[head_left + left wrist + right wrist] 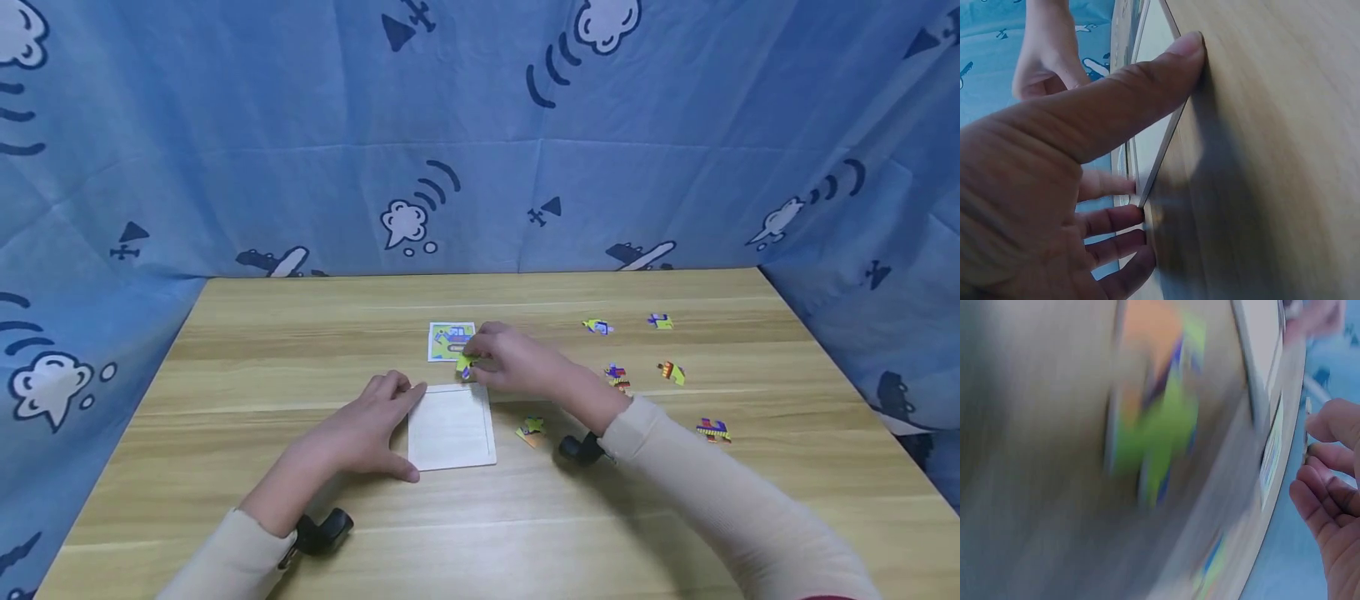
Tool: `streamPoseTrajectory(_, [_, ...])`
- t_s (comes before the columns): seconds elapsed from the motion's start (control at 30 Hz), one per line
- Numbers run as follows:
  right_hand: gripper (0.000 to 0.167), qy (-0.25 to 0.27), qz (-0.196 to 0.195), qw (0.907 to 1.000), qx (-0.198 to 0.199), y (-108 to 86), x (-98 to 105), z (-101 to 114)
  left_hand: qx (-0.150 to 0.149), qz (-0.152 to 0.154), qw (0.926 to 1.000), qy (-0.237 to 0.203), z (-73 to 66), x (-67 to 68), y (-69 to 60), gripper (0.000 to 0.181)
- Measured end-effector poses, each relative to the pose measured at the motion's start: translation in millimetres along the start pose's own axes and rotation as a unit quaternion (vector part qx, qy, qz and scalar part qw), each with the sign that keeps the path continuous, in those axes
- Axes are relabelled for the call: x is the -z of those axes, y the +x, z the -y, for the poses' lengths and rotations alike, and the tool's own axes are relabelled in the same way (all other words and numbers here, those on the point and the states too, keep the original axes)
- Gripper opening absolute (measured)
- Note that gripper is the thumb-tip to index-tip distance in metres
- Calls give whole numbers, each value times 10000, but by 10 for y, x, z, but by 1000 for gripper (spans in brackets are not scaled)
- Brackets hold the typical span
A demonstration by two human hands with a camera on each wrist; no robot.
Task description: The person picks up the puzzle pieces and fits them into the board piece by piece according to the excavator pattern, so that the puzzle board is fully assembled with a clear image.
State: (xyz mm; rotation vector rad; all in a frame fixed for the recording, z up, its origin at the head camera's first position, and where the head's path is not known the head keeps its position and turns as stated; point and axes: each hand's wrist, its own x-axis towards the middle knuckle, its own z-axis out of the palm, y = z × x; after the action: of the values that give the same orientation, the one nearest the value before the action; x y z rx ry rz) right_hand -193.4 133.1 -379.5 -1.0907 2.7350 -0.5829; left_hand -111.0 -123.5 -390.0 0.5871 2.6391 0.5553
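Observation:
A white square puzzle tray (pixel 450 429) with a raised rim lies flat on the table. My left hand (pixel 367 425) is spread along its left side, thumb by the near corner and fingertips by the far corner; in the left wrist view the thumb (pixel 1141 94) looks straight. Just above the tray's far edge, my right hand (pixel 517 358) pinches a yellow-green puzzle piece (pixel 464 367) between thumb and fingers. That piece shows edge-on in the right wrist view. Behind it lies a small picture card (pixel 442 342) with a blue digger, partly covered by the right hand.
Loose puzzle pieces lie right of the tray: a green and orange pair (pixel 532 428) close by, a red-striped one (pixel 617 375), another (pixel 672 372), one farther right (pixel 713 430), and two at the back (pixel 597 327). A blue patterned curtain (pixel 480 167) stands behind the table.

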Motion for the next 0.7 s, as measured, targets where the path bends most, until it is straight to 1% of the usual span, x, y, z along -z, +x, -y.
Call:
streamPoseTrajectory(0.13, [26, -106, 228, 9984, 501, 15, -114, 211, -130, -37, 9999, 83, 11, 0, 5, 120])
streamPoseTrajectory(0.23, [26, -160, 332, 9967, 721, 27, -167, 315, -211, -67, 9997, 88, 15, 0, 10, 120])
streamPoseTrajectory(0.37, [26, -234, 445, 9955, 797, 50, -204, 382, -255, -94, 9996, 72, 10, 10, 13, 119])
streamPoseTrajectory(0.5, [25, -308, 552, 9938, 919, 76, -253, 404, -227, -43, 9997, 85, 10, 17, 1, 118])
streamPoseTrajectory(0.7, [24, -484, 453, 9914, 1125, 75, -332, 423, -259, -24, 9996, 133, 18, 10, -13, 118])
